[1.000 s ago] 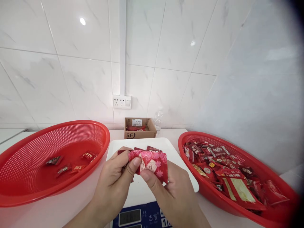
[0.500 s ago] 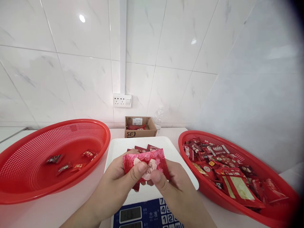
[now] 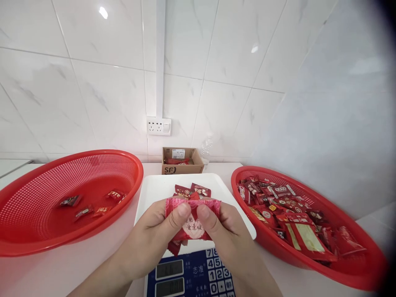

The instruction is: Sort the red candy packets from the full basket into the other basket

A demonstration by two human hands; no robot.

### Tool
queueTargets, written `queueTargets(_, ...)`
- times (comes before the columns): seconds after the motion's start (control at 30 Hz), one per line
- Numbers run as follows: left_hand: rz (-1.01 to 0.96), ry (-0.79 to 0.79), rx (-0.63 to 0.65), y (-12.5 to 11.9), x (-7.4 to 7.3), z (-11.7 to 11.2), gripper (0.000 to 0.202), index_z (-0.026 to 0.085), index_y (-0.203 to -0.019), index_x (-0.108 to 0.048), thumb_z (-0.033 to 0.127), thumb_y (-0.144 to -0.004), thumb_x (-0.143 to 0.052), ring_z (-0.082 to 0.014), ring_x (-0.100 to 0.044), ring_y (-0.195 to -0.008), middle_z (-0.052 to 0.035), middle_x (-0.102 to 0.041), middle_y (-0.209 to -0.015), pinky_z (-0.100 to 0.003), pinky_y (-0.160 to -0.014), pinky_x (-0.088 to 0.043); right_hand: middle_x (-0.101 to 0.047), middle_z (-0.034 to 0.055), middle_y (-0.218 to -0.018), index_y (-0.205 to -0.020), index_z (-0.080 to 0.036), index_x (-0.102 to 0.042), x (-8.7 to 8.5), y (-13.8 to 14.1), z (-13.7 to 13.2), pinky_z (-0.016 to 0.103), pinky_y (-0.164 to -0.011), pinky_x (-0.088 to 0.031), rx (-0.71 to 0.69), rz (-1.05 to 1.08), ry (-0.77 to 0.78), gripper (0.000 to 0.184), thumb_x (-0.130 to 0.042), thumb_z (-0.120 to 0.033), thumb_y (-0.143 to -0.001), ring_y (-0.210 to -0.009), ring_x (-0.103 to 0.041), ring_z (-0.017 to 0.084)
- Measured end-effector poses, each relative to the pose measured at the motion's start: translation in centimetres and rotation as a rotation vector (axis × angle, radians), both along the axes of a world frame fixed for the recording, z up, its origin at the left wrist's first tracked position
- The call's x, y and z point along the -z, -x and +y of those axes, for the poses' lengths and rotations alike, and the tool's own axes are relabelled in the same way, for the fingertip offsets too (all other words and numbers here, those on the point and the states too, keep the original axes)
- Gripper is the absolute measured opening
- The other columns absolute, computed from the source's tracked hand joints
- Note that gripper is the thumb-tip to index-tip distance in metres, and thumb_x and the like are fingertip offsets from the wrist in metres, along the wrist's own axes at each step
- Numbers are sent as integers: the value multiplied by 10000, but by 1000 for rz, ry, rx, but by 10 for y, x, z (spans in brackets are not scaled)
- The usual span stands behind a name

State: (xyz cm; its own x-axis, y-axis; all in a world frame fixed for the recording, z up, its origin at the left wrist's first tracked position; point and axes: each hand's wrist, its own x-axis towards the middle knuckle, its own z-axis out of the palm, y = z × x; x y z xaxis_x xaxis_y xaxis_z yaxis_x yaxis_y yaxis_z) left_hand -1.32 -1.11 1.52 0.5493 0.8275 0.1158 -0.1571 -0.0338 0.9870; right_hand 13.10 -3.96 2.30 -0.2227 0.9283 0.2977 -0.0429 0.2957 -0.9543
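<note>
My left hand (image 3: 154,239) and my right hand (image 3: 224,239) both pinch the top edge of a small red and pink pouch (image 3: 192,225), thumbs side by side, holding it upright above a white scale pan (image 3: 154,192). A few red wrapped candies (image 3: 193,191) lie on the pan just behind the pouch. Another red wrapper peeks out under my left fingers. The blue scale panel (image 3: 198,274) with displays and number keys sits below my hands.
A red mesh basket (image 3: 37,235) on the left holds a few candies. A red basket (image 3: 309,255) on the right is full of red packets. A small cardboard box (image 3: 182,161), a clear bottle (image 3: 206,148) and a wall socket (image 3: 159,126) stand behind the scale.
The pouch has turned from lying tilted between my hands to hanging upright, both thumbs now close together at its top edge. The view has tipped down, showing more of the scale panel.
</note>
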Motion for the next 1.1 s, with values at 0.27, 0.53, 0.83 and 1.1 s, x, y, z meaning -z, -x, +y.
queueTargets(0.27, -43, -82, 1, -1, 1, -1, 427, 158, -679, -558, 541, -858, -503, -76, -434, -511, 20, -498, -593, -147, -441, -386, -523, -4, -558, -731, -174, -690, 12, 1, 6, 221, -501, -369, 4, 94, 79, 457, -502, -576, -842, -524, -430, 97)
queueTargets(0.53, -36, 71, -271, -5, -3, -3, 486, 165, -617, -539, 630, -749, -587, -94, -443, -509, 27, -486, -546, -169, -441, -400, -603, 30, -799, -974, -207, -629, 2, -3, 1, 265, -674, -465, 98, -136, -49, 307, -540, -477, -857, -682, -512, 140)
queueTargets(0.83, -5, -79, -9, 6, -5, 6, 332, 161, -668, -564, 436, -855, -570, -97, -433, -582, 21, -514, -636, -200, -550, -376, -533, 0, -718, -779, -178, -566, 2, -11, -4, 236, -601, -416, 68, -241, 41, 255, -520, -411, -873, -676, -479, 130)
queueTargets(1.1, 19, -110, -81, 3, -9, 1, 328, 167, -658, -568, 418, -870, -551, -100, -432, -581, 21, -514, -630, -202, -542, -374, -511, -14, -679, -719, -185, -537, 3, -7, -1, 230, -589, -391, 35, -255, -50, 287, -512, -419, -884, -646, -461, 119)
